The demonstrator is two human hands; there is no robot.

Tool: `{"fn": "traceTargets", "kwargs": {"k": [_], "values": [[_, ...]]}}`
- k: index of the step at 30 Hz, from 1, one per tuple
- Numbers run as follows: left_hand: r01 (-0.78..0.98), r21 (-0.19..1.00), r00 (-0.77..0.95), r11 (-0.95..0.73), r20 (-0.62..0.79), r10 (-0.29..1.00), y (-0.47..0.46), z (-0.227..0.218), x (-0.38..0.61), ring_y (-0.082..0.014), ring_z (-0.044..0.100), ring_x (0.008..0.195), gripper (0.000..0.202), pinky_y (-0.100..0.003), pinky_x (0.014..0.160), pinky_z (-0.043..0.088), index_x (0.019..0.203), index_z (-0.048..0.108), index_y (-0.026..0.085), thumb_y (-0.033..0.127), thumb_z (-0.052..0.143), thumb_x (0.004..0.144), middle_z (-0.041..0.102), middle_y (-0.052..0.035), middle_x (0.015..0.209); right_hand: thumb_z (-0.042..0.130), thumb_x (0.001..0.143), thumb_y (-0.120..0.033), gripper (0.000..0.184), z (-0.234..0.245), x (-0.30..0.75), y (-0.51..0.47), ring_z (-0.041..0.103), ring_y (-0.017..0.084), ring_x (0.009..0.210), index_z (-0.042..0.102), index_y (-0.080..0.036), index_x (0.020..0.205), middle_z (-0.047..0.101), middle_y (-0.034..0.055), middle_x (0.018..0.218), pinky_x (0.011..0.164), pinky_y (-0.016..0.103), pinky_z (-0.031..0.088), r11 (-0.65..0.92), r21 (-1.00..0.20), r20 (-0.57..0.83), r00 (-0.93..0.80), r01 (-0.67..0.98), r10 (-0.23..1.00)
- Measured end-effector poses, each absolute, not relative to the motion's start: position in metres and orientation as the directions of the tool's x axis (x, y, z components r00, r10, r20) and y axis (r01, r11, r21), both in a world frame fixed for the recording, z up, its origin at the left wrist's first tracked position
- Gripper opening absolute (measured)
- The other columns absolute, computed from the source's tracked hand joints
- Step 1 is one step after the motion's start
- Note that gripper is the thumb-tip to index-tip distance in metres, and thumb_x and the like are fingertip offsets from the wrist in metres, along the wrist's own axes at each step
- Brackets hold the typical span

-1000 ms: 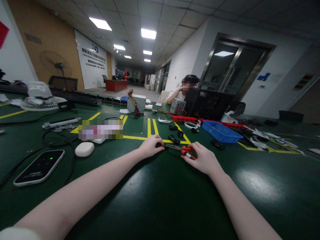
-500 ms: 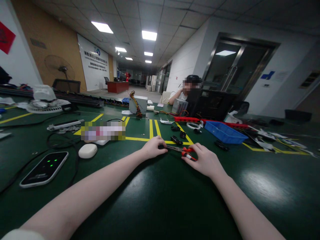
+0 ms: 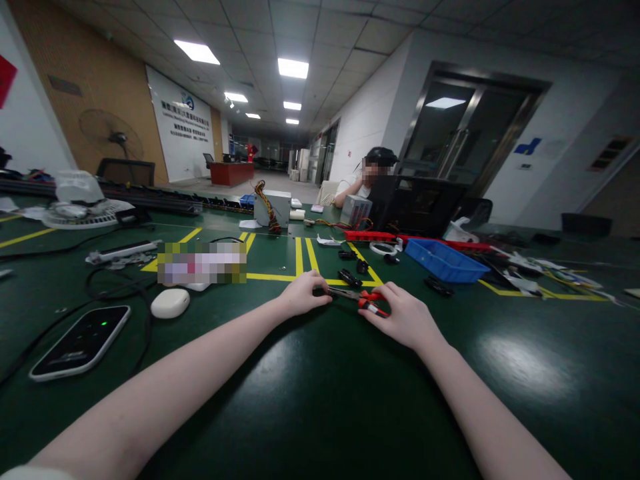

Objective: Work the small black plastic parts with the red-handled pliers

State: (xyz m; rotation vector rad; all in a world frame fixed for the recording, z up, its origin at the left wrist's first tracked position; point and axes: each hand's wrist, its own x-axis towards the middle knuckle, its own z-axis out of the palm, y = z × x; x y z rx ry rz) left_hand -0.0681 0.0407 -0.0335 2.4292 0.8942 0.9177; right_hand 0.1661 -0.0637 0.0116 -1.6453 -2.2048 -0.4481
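My right hand (image 3: 406, 312) is wrapped around the red-and-black handles of a pair of long-nose pliers (image 3: 361, 299). The metal jaws point left, toward my left hand (image 3: 305, 295). That hand is closed in a pinch at the tips of the jaws. A small dark piece shows between its fingers, too small to name. Just beyond the pliers lie several black coiled cables (image 3: 350, 277) on the green table (image 3: 320, 393).
At the right stands a blue tray (image 3: 445, 261), near a red strip (image 3: 370, 236) and loose wires. A phone (image 3: 83, 343), a cream case (image 3: 171, 303) and black cable lie left. Farther back are a power supply (image 3: 277, 208) and a seated person (image 3: 350, 190).
The view has shifted slightly, so most things sit a little farther left. Both hands keep their hold, with the pliers in nearly the same pose.
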Motion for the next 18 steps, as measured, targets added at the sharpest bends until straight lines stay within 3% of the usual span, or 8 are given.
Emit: {"fn": "traceTargets", "kwargs": {"k": [9, 18], "values": [[0.417, 0.581, 0.574, -0.699, 0.428, 0.698, 0.0407, -0.0324, -0.0668, -0.0206, 0.060, 0.091, 0.015, -0.033, 0.086, 0.048, 0.081, 0.068, 0.017, 0.032, 0.069, 0.077, 0.062, -0.0057, 0.094, 0.055, 0.081, -0.053, 0.034, 0.0122, 0.1655, -0.0636, 0.060, 0.021, 0.081, 0.057, -0.022, 0.093, 0.061, 0.0065, 0.093, 0.062, 0.031, 0.043, 0.278, 0.042, 0.423, -0.269, 0.960, 0.865], [0.441, 0.536, 0.583, -0.720, 0.438, 0.684, 0.0380, -0.0318, -0.0675, -0.0204, 0.059, 0.090, 0.016, -0.033, 0.082, 0.049, 0.084, 0.066, 0.018, 0.033, 0.068, 0.077, 0.059, -0.0057, 0.097, 0.054, 0.081, -0.054, 0.032, 0.0146, 0.1635, -0.0640, 0.060, 0.020, 0.077, 0.056, -0.023, 0.090, 0.063, 0.0055, 0.094, 0.060, 0.030, 0.042, 0.257, -0.011, 0.355, -0.237, 0.966, 0.904]]}}
